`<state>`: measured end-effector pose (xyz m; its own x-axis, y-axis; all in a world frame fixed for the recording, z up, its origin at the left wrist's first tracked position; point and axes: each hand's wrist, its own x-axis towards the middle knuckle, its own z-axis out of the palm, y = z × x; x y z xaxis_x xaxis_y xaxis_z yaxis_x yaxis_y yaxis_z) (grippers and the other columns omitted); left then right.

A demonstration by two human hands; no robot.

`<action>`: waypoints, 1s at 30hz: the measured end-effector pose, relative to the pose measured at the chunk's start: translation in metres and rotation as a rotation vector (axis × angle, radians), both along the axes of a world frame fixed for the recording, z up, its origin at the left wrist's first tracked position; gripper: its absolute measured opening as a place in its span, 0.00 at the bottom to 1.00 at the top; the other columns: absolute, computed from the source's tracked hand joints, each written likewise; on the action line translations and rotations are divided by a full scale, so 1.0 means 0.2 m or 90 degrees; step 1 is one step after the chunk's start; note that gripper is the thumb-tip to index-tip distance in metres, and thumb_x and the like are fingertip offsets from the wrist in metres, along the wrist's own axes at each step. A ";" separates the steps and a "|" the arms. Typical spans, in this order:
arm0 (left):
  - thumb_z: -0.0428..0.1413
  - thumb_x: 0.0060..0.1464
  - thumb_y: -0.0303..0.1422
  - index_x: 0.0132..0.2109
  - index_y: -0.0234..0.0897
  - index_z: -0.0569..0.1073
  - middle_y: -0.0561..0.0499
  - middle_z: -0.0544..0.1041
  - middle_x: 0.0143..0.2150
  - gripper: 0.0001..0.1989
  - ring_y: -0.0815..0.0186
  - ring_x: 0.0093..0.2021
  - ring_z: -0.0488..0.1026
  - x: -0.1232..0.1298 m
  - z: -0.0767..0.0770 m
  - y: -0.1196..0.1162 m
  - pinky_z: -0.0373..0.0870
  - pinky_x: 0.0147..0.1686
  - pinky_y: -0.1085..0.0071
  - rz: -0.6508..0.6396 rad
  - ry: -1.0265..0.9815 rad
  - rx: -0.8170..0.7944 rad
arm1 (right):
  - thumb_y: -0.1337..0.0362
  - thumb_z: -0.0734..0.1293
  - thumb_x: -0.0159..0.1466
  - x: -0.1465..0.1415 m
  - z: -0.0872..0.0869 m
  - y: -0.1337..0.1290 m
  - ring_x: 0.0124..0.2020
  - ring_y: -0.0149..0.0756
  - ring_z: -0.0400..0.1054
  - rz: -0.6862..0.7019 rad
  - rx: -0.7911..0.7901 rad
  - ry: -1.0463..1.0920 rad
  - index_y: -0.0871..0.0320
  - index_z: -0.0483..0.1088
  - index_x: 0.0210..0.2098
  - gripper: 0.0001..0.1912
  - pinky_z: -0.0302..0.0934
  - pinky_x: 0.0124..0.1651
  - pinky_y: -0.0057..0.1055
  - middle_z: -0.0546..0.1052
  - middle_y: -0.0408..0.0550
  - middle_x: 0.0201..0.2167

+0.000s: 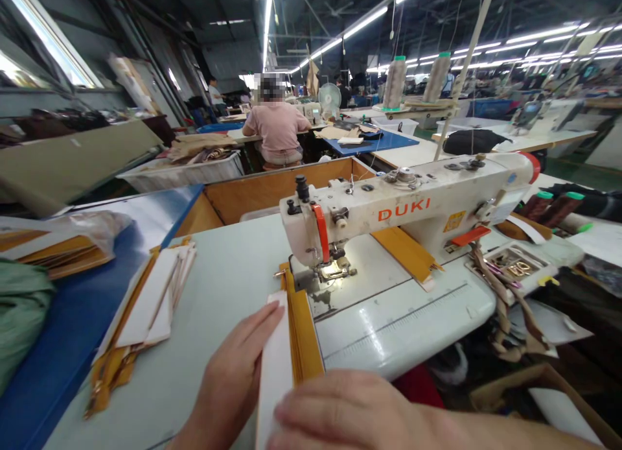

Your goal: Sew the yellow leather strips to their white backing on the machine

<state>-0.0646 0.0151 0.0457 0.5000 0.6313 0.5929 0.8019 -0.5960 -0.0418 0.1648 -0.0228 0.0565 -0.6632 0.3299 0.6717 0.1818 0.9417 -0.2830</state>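
A white strip (276,359) lies lengthwise beside a mustard fabric piece with a zipper (304,336), just in front of the sewing machine (357,210). My left hand (233,372) grips the strip's left edge, fingers closed along it. Over the strip's near end rests my right hand (340,408), its fingers together; its fingertips press on the white surface. The far end of the zipper reaches near the lit presser foot (335,268). Left of my hands sits a stack of white and mustard pieces with zippers (150,301).
Another mustard piece (405,252) lies under the machine arm. A tray of metal parts (515,262) is on the right. Plastic-wrapped pieces (58,242) and green cloth (22,314) lie at left. A person in pink (278,126) sits ahead.
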 end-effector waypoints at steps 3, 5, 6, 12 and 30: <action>0.42 0.64 0.33 0.54 0.31 0.71 0.36 0.75 0.53 0.19 0.54 0.55 0.72 -0.04 -0.07 0.06 0.74 0.49 0.58 0.009 0.042 0.020 | 0.59 0.60 0.69 0.01 -0.05 0.11 0.63 0.40 0.58 -0.081 -0.147 -0.040 0.69 0.58 0.61 0.26 0.56 0.63 0.37 0.67 0.63 0.59; 0.42 0.63 0.32 0.53 0.29 0.73 0.33 0.74 0.55 0.20 0.51 0.57 0.71 -0.03 -0.14 0.09 0.74 0.49 0.55 -0.004 0.075 0.009 | 0.52 0.64 0.65 0.02 -0.10 0.15 0.66 0.45 0.53 -0.081 -0.242 -0.145 0.68 0.55 0.64 0.35 0.49 0.66 0.42 0.62 0.64 0.63; 0.41 0.63 0.30 0.52 0.28 0.73 0.33 0.74 0.55 0.20 0.52 0.56 0.71 -0.02 -0.18 0.10 0.74 0.49 0.56 -0.008 0.088 -0.009 | 0.49 0.66 0.63 0.03 -0.12 0.16 0.67 0.46 0.49 -0.060 -0.267 -0.204 0.68 0.53 0.65 0.40 0.44 0.68 0.44 0.59 0.64 0.65; 0.44 0.57 0.27 0.57 0.27 0.69 0.36 0.71 0.59 0.22 0.56 0.59 0.69 -0.01 -0.29 0.11 0.70 0.55 0.59 0.003 0.132 -0.137 | 0.52 0.67 0.61 0.04 -0.16 0.20 0.69 0.46 0.42 -0.018 -0.217 -0.359 0.69 0.50 0.66 0.43 0.34 0.70 0.41 0.52 0.63 0.68; 0.37 0.57 0.22 0.63 0.25 0.57 0.33 0.70 0.59 0.27 0.56 0.60 0.67 0.06 -0.36 0.11 0.71 0.54 0.59 -0.022 0.113 -0.037 | 0.68 0.55 0.70 -0.06 -0.19 0.31 0.53 0.47 0.65 -0.199 0.114 -0.358 0.70 0.68 0.51 0.17 0.55 0.60 0.41 0.72 0.60 0.53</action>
<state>-0.0533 0.0373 -0.0255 0.6160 0.6422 0.4562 0.7636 -0.6291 -0.1453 0.1523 0.0384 0.0181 -0.8198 0.4794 0.3133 0.5282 0.8443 0.0901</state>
